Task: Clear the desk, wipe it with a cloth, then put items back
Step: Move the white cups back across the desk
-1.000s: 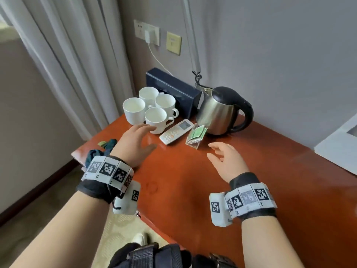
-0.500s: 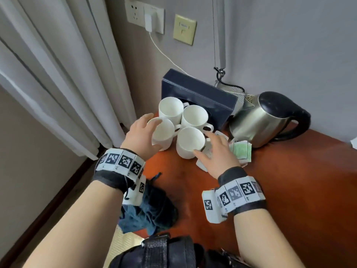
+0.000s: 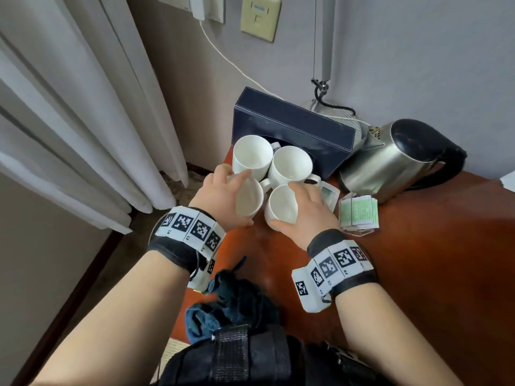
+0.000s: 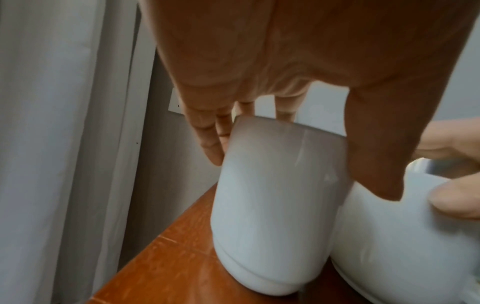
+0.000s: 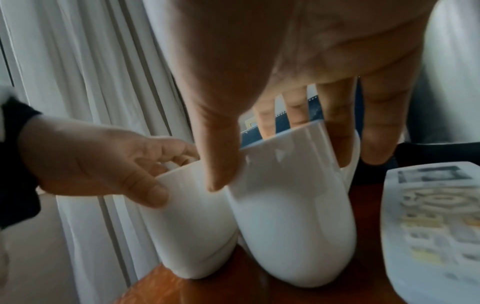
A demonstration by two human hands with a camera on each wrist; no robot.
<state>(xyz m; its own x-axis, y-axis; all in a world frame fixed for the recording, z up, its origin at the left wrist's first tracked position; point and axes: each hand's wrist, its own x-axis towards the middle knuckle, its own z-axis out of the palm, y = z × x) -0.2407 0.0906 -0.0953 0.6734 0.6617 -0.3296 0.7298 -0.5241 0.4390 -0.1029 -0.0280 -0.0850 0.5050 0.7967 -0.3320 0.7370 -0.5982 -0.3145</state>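
Since half a second ago both hands have closed around the two near cups. From the head view, four white cups stand in a cluster on the counter (image 3: 418, 274): the left hand (image 3: 220, 196) grips the front left cup (image 3: 248, 200), the right hand (image 3: 306, 210) grips the front right cup (image 3: 281, 207). One kettle (image 3: 390, 165), one dark box (image 3: 292, 129), one remote (image 3: 330, 195), one stack of tea bags (image 3: 359, 214) and one blue cloth (image 3: 228, 305) are there.

Left wrist view: fingers (image 4: 207, 131) and thumb curl round one cup (image 4: 272, 195).

Right wrist view: thumb and fingers (image 5: 335, 115) hold the other cup (image 5: 293, 216).
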